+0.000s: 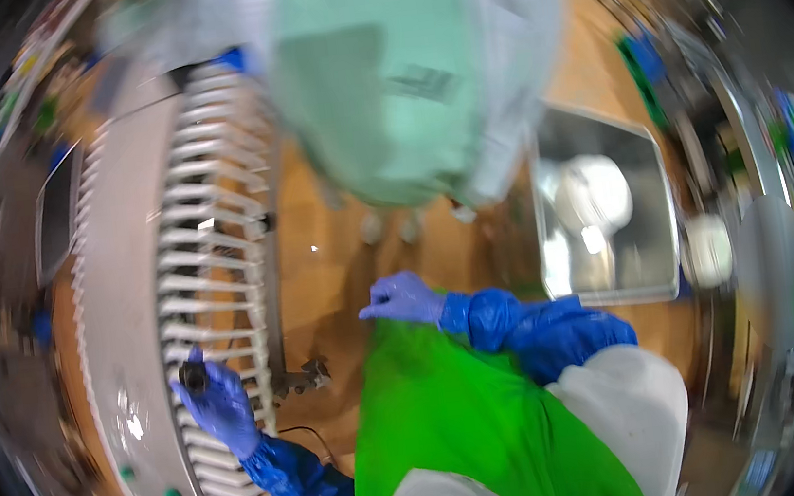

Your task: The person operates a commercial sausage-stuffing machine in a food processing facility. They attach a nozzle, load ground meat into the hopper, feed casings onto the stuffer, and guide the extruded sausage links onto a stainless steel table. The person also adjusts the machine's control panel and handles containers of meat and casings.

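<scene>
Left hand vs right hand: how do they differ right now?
The left hand is raised over the slatted conveyor, pinching a small dark object; the right hand holds nothing visible and rests at the top edge of the green apron. Both wear blue gloves and blue sleeves.

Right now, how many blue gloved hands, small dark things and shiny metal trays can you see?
Blue gloved hands: 2, left hand and right hand
Small dark object in the left hand's fingers: 1
Shiny metal trays: 1
Total: 4
</scene>
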Action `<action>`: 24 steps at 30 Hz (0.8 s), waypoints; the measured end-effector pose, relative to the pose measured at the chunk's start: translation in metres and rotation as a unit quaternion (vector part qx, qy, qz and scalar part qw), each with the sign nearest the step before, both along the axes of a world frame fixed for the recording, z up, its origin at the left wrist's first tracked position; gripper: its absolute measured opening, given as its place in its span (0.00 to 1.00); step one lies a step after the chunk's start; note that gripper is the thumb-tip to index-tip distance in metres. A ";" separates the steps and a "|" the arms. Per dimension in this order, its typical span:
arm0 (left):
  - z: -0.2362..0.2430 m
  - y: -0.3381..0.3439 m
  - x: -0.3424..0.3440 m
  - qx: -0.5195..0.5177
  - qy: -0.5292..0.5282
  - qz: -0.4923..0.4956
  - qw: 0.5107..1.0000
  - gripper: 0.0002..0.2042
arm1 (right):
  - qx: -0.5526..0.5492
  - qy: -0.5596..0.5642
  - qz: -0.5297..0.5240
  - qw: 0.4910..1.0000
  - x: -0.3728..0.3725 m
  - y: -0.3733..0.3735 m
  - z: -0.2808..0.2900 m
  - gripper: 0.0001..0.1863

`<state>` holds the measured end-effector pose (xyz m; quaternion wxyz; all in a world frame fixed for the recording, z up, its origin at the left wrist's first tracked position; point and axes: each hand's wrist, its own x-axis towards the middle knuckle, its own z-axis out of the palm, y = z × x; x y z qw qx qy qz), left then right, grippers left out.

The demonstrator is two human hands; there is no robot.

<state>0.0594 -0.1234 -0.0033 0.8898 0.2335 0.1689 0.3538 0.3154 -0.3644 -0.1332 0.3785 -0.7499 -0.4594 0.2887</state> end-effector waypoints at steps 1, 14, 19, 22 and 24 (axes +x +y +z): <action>-0.004 -0.016 0.011 -0.028 -0.013 -0.055 0.998 0.27 | -0.024 -0.032 -0.045 0.998 0.010 -0.035 -0.016 0.14; -0.105 -0.309 0.175 -0.108 0.210 -0.394 0.888 0.28 | -0.004 -0.040 -0.517 0.855 0.099 -0.425 -0.173 0.17; -0.122 -0.409 0.226 -0.127 0.271 -0.400 0.866 0.29 | -0.088 -0.046 -0.505 0.857 0.138 -0.484 -0.133 0.17; -0.146 -0.444 0.255 -0.135 0.244 -0.436 0.855 0.30 | -0.080 -0.142 -0.446 0.880 0.157 -0.517 -0.132 0.18; -0.161 -0.466 0.270 -0.111 0.231 -0.462 0.849 0.31 | -0.017 -0.197 -0.421 0.885 0.172 -0.539 -0.140 0.18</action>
